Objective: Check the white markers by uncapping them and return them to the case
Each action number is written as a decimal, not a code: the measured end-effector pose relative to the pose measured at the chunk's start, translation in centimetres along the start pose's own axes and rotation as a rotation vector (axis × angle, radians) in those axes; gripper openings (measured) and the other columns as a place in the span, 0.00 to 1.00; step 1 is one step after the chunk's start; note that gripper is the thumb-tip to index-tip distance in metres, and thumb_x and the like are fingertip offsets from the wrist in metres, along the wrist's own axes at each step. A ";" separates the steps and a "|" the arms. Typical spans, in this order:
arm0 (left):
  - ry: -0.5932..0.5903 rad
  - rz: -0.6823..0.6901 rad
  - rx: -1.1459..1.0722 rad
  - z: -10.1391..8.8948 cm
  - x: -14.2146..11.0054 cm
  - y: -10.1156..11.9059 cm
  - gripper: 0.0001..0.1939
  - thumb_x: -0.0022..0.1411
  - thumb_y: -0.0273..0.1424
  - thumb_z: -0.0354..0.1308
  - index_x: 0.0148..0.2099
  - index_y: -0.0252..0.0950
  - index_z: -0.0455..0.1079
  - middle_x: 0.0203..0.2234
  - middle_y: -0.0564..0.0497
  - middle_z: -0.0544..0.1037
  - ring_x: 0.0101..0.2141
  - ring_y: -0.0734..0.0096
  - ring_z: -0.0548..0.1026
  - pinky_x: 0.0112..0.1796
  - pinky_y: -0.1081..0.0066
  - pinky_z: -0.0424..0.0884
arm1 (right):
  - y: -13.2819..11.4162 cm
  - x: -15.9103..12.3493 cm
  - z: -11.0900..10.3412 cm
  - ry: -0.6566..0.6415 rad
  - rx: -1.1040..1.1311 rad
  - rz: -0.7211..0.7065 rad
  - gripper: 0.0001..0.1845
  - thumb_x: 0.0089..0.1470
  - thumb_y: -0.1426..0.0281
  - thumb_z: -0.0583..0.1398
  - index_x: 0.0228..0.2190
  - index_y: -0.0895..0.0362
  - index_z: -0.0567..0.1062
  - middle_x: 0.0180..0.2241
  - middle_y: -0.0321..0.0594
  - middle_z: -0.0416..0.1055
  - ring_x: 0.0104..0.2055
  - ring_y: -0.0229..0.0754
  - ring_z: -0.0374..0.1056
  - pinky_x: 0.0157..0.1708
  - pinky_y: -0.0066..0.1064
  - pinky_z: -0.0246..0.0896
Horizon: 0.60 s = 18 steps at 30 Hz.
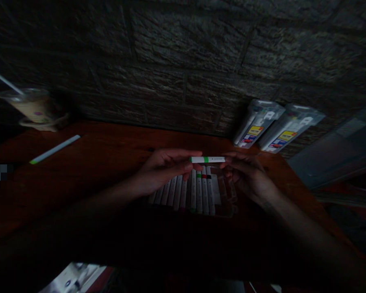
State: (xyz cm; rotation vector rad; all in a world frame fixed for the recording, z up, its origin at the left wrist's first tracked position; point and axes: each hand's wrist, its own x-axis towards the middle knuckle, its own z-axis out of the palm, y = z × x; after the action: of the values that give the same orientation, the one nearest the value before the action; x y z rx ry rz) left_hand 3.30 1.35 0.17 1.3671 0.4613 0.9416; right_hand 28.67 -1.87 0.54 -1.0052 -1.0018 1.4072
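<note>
Dim light; dark brick wall behind a reddish-brown wooden desk (110,162).

Both hands hold one white marker with a green band (208,159) level above the open clear plastic marker case (225,195). Left hand (164,171) fingers pinch its left end; right hand (247,175) fingers pinch its right end. Cap on or off: cannot tell.

Progress, judged: this one marker is out of the case; a row of white markers (186,191) lies in it, with an empty slot at the right side. A separate white pen with a green tip (55,149) lies well apart, at left.

Two sealed marker packs (274,126) lean against the wall, untouched.
</note>
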 end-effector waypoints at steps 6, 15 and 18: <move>0.017 -0.012 0.049 0.1 -0.1 0.1 0.17 0.61 0.30 0.69 0.53 0.39 0.80 0.35 0.46 0.85 0.26 0.76 0.73 0.30 0.73 0.70 | 0.0 -0.2 0.0 -0.023 -0.014 -0.004 0.11 0.47 0.69 0.73 0.35 0.55 0.84 0.28 0.38 0.80 0.23 0.32 0.69 0.22 0.22 0.65; -0.024 -0.026 -0.089 0.2 -0.1 0.2 0.14 0.60 0.35 0.70 0.49 0.40 0.83 0.34 0.45 0.85 0.27 0.75 0.73 0.31 0.71 0.70 | -0.2 -0.3 -0.2 -0.023 -0.055 -0.037 0.10 0.48 0.68 0.72 0.36 0.52 0.85 0.29 0.37 0.79 0.25 0.33 0.69 0.23 0.23 0.65; -0.041 -0.064 -0.181 0.2 0.0 0.1 0.12 0.60 0.37 0.70 0.46 0.40 0.84 0.33 0.45 0.85 0.27 0.75 0.74 0.32 0.71 0.70 | -0.2 -0.4 -0.2 -0.033 -0.075 -0.064 0.09 0.49 0.69 0.71 0.36 0.52 0.85 0.29 0.37 0.79 0.25 0.34 0.68 0.23 0.24 0.65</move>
State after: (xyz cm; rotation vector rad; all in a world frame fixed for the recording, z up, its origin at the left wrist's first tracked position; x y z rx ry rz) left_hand 3.40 1.22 0.30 1.1987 0.3766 0.8798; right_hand 28.92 -2.28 0.73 -0.9991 -1.1087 1.3451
